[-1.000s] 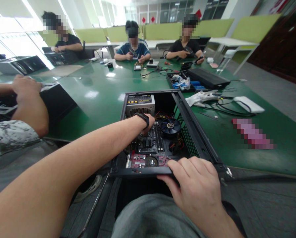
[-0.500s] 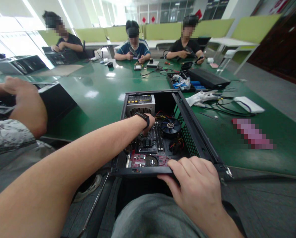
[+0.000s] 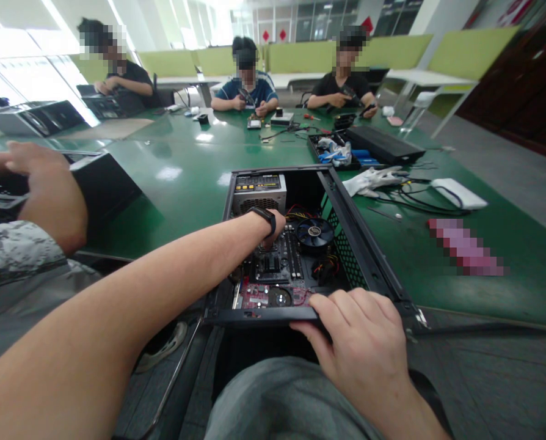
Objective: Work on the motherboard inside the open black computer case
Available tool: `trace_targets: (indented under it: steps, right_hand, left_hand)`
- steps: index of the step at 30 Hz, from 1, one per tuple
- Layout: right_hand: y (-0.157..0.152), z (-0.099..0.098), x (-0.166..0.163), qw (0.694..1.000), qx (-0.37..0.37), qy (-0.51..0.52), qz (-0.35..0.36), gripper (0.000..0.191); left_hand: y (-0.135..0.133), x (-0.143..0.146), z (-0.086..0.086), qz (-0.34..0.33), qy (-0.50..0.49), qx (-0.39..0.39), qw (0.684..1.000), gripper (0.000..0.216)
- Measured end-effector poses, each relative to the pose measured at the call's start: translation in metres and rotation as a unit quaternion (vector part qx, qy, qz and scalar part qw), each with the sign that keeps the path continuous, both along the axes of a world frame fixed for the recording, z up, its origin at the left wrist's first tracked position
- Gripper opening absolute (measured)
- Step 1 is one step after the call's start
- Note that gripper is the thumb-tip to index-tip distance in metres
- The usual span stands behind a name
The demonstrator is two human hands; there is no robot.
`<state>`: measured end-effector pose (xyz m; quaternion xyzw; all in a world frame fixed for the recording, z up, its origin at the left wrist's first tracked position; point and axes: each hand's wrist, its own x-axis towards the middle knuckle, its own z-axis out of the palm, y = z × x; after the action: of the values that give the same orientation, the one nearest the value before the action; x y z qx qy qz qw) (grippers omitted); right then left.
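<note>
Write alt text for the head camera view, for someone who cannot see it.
A person's left hand reaches down into an open computer case on a green table, fingers on the circuit board beside a round fan, while the right hand grips the case's near edge. A neighbour's hand rests on another black case at left, and three people sit at the far side.

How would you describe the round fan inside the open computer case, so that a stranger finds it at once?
On the green table lies an open black computer case. Inside, just right of the left hand, sits the fan. It is the only round, black part with blades and a shiny centre; the boards around it are flat.
</note>
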<state>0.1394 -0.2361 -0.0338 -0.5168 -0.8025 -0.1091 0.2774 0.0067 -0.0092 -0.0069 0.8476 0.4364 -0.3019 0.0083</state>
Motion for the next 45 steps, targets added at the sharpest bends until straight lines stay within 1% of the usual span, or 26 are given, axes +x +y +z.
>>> trace_targets:
  steps: [5, 10, 14, 19, 21, 26, 29, 32, 35, 38, 40, 42, 45]
  right_hand:
    - [0.001, 0.0, 0.0, 1.0, -0.004, -0.004, -0.002, 0.021]
    - [0.002, -0.001, -0.001, 1.0, -0.002, -0.006, -0.001, 0.021]
    - [0.001, -0.001, -0.001, 1.0, 0.001, -0.005, -0.001, 0.021]
    - [0.0, -0.001, 0.0, 1.0, 0.002, -0.006, 0.001, 0.021]
    - [0.0, 0.0, 0.001, 1.0, -0.002, -0.007, 0.0, 0.021]
    - [0.0, 0.0, 0.0, 1.0, -0.005, -0.005, -0.004, 0.021]
    - [0.0, 0.0, -0.001, 1.0, -0.013, 0.001, -0.005, 0.02]
    - [-0.001, -0.001, -0.001, 1.0, -0.017, 0.006, -0.01, 0.018]
    - [0.001, -0.001, 0.0, 1.0, -0.015, 0.004, -0.012, 0.019]
    - [0.016, 0.001, 0.001, 1.0, -0.02, -0.008, -0.015, 0.02]
    - [0.036, 0.003, 0.003, 0.999, -0.03, -0.02, -0.016, 0.023]
    - [0.063, 0.006, 0.004, 0.998, -0.037, -0.039, -0.016, 0.027]
    - [0.116, 0.009, 0.005, 0.995, -0.04, -0.083, -0.031, 0.032]
  left_hand:
    - [-0.001, 0.001, 0.001, -0.017, 0.034, 0.003, 0.999, 0.061]
    - [-0.003, 0.002, 0.003, 0.003, 0.008, 0.0, 1.0, 0.061]
    - [-0.002, 0.001, 0.001, 0.013, -0.006, -0.004, 1.0, 0.061]
    - [-0.001, 0.0, -0.002, -0.026, 0.03, -0.006, 0.999, 0.054]
    - [-0.002, 0.001, -0.002, -0.024, 0.035, -0.01, 0.999, 0.05]
    - [-0.001, 0.0, -0.001, 0.008, -0.024, -0.002, 1.0, 0.046]
    - [0.003, -0.002, -0.004, -0.005, -0.041, 0.003, 0.999, 0.05]
    - [0.006, -0.005, -0.006, -0.032, -0.041, 0.007, 0.999, 0.049]
    - [0.01, -0.009, -0.004, -0.06, -0.057, 0.029, 0.996, 0.047]
    - [0.019, -0.017, 0.006, -0.06, -0.101, 0.073, 0.99, 0.043]
    - [0.027, -0.024, 0.017, -0.047, -0.144, 0.109, 0.983, 0.039]
    - [0.038, -0.031, 0.031, -0.022, -0.187, 0.156, 0.97, 0.035]
    - [0.056, -0.042, 0.051, 0.009, -0.23, 0.206, 0.951, 0.032]
